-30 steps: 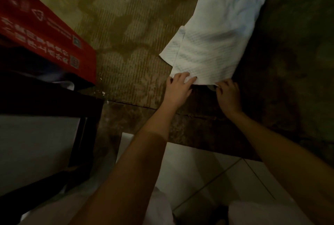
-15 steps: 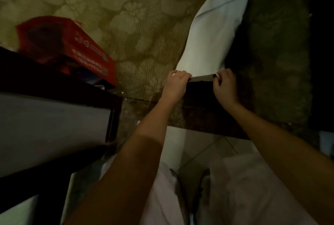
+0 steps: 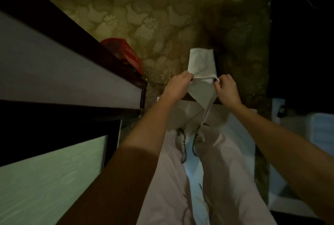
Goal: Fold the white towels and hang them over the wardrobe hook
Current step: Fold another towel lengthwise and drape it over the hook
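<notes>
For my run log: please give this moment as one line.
stage: folding | left grip: pinches towel | right grip: pinches towel | towel: held between both

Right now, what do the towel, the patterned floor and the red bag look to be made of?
The white towel: soft matte cloth; it drapes and creases where the left hand and right hand pinch it. The carpet: looks like low-pile textile, matte, with a tonal floral pattern. The red bag: probably coated paper or card, judging by its stiff, flat printed side; too dim to be sure.

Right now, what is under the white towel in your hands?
Pinched by the left hand and right hand, the white towel hangs over floral carpet and pale floor tiles. The floor directly beneath the cloth is covered.
</notes>
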Demonstrator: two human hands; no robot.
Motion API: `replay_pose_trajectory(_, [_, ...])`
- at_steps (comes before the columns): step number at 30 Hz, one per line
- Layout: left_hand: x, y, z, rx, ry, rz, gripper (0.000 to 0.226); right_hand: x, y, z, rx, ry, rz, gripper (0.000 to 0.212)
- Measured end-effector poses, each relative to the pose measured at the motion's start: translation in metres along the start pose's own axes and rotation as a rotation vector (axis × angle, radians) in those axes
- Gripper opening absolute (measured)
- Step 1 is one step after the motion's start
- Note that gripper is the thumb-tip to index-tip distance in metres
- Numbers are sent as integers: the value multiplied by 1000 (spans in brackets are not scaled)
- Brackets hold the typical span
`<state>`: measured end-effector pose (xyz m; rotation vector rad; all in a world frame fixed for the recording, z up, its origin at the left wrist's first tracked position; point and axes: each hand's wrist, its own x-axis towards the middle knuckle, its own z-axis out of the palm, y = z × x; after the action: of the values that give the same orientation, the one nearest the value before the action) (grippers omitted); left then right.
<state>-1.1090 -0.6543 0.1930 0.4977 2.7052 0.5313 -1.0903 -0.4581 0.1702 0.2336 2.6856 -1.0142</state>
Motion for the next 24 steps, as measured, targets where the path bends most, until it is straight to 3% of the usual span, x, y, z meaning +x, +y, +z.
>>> replay_pose_trajectory(4, [-56, 45, -43, 41, -35, 64, 32, -74, -20, -38, 0, 43, 42, 17])
replay_pose_trajectory(11, [-166, 113, -79, -1, 39, 194, 26, -229, -46, -68, 110, 281, 96, 12])
replay_pose_trajectory(24, [-351, 265, -82, 183, -24, 711, 31, -538, -41, -108, 241, 568, 397, 24])
